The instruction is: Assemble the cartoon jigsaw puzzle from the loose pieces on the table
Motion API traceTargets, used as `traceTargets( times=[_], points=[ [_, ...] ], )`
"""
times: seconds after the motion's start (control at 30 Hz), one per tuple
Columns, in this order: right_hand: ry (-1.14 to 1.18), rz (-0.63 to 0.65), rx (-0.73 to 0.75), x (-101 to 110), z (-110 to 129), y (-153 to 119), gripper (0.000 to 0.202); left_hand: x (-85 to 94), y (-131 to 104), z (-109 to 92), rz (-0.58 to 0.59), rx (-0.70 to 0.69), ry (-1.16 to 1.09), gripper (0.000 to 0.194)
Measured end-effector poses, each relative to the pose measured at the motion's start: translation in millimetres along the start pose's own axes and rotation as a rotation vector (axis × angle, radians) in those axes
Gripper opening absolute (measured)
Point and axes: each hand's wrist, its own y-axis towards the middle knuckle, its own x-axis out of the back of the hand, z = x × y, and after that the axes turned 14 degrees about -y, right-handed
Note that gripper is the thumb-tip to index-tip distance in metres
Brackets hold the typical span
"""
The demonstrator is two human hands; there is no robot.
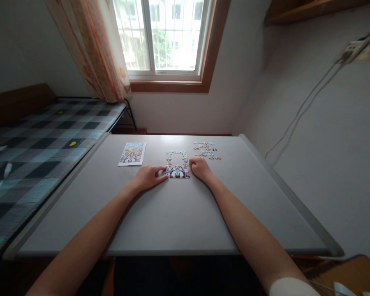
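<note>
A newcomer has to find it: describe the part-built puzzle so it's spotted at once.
Start with the grey table, below the window. Near its middle, the puzzle lies flat between the left hand and the right hand. Unlike the sheet to its left and the scattered pieces to its right, it is a rectangle with a gap inside.

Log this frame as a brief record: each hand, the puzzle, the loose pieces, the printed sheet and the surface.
Left hand: at left edge of puzzle, grip open
Right hand: curled, by right edge; contents unclear
Puzzle: partly assembled, gap inside
Loose pieces: beyond right hand
Printed sheet: flat, left of puzzle
Surface: grey table
</note>
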Motion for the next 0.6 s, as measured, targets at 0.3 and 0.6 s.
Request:
traceTargets(
  times=[0.3, 0.6],
  points=[
    [-0.153, -0.233, -0.116, -2.2, -4.6, 3.7, 0.035, -0.2, 0.3, 0.3, -0.004, 0.0, 0.0, 0.05],
    [-0.36, -0.031, -0.217, -3.9, -3.8, 8.8, 0.069, -0.2, 0.5, -0.5, 0.001, 0.014, -0.003, 0.052]
  ],
)
